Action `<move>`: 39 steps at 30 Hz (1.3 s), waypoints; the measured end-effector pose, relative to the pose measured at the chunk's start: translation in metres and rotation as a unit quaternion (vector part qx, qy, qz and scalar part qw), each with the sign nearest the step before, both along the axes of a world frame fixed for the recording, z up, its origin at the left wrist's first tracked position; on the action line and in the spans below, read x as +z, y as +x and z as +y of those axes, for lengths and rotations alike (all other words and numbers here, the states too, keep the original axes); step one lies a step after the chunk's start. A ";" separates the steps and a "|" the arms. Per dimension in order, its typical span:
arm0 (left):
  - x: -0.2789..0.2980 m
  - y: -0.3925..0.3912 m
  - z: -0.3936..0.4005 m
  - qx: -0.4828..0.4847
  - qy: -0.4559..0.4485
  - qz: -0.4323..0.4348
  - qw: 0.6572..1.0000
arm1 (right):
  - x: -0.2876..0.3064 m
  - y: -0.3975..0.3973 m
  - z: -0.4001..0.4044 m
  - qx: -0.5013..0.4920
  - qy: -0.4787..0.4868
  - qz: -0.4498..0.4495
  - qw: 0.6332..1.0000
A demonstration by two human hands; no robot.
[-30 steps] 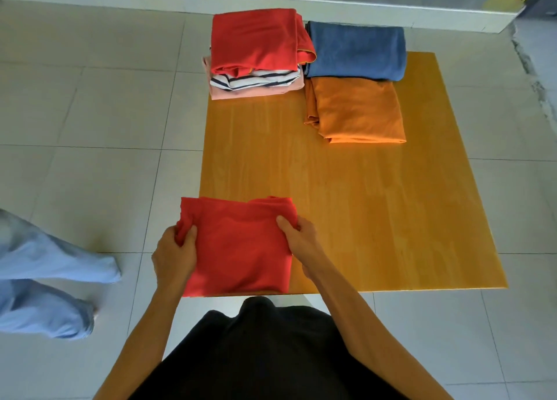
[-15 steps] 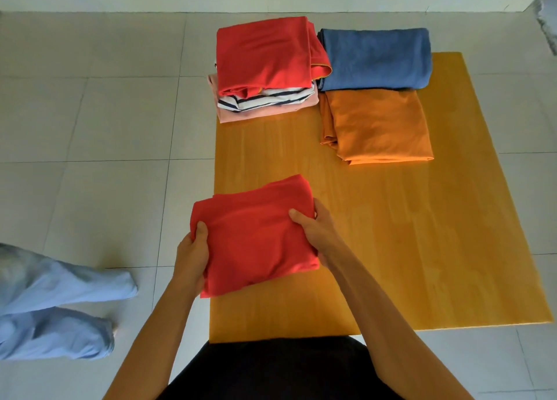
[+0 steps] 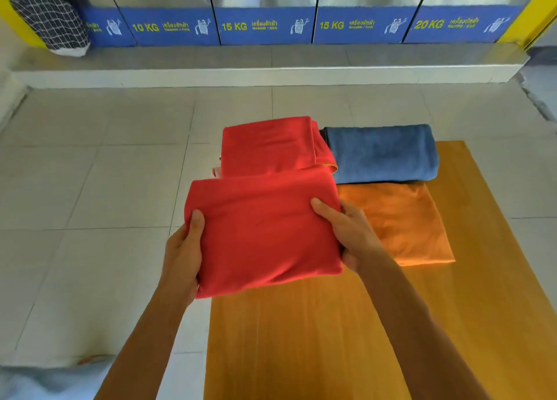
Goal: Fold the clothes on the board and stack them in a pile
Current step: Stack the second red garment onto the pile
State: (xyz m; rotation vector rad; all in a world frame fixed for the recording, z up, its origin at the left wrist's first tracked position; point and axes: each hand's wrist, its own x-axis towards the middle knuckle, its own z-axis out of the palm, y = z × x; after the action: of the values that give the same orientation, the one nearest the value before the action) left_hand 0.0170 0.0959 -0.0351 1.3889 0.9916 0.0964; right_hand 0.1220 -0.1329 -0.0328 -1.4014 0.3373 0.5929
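A folded red garment [image 3: 265,233] is held in the air over the far left part of the wooden board [image 3: 331,339]. My left hand [image 3: 182,255] grips its left edge and my right hand [image 3: 346,230] grips its right edge, thumbs on top. Just beyond it lies the pile [image 3: 271,146], topped by another red garment; the layers below are mostly hidden, with a pink corner showing. To the right of the pile a folded blue garment [image 3: 382,152] lies at the board's far edge, and a folded orange garment [image 3: 404,218] lies in front of it.
A raised step [image 3: 271,71] runs across the far side, with a row of washing machines [image 3: 265,22] behind it. A checked bag [image 3: 45,16] stands at the far left. Light blue fabric [image 3: 36,381] shows at the bottom left. Tiled floor surrounds the board.
Both hands have lifted the folded red garment off the board's near edge and carried it forward towards the pile. The view has tilted up, showing the washing machines.
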 end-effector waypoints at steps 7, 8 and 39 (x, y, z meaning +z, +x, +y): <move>0.029 0.136 0.034 0.026 0.004 -0.082 0.996 | 0.049 0.140 0.041 0.018 0.028 -0.078 0.996; 0.026 0.151 0.040 0.029 0.001 -0.089 0.996 | 0.049 0.157 0.046 0.019 0.031 -0.078 0.996; -0.043 0.141 0.062 -0.027 -0.003 -0.009 1.000 | -0.050 0.154 -0.052 -0.073 -0.360 -0.161 0.916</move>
State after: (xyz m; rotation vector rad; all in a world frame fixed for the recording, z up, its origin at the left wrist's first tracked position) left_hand 0.1582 0.1575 -0.0778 1.4059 0.9381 0.0658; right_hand 0.2764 -0.1852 -0.0831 -2.1266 0.4101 0.0895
